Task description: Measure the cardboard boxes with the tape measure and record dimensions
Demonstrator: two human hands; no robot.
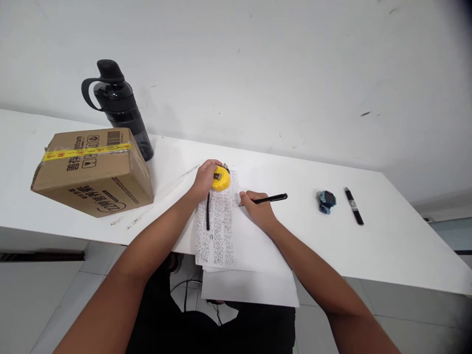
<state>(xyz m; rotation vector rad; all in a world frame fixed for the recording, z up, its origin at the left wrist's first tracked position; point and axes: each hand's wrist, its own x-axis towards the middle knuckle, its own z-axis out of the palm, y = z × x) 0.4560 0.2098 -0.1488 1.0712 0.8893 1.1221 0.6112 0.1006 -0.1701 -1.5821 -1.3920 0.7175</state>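
Note:
My left hand [205,179] is closed around a yellow tape measure [221,179], which rests on the upper part of a written sheet of paper [258,246]. A black wrist strap [208,211] trails from the tape measure down over the writing. Dense columns of small handwriting cover the sheet's left side, while its right side is blank. In my right hand [258,209] is a black pen [271,198], its tip at the paper just right of the written columns. More white sheets [250,287] lie underneath, jutting past the table's front edge.
A cardboard box [92,172] with yellow tape stands on the white table [295,172] at the left, a black water bottle [121,108] behind it. Right of my hands lie a blue digital watch [326,201] and a black marker [354,206]. A white wall [258,73] borders the table's back.

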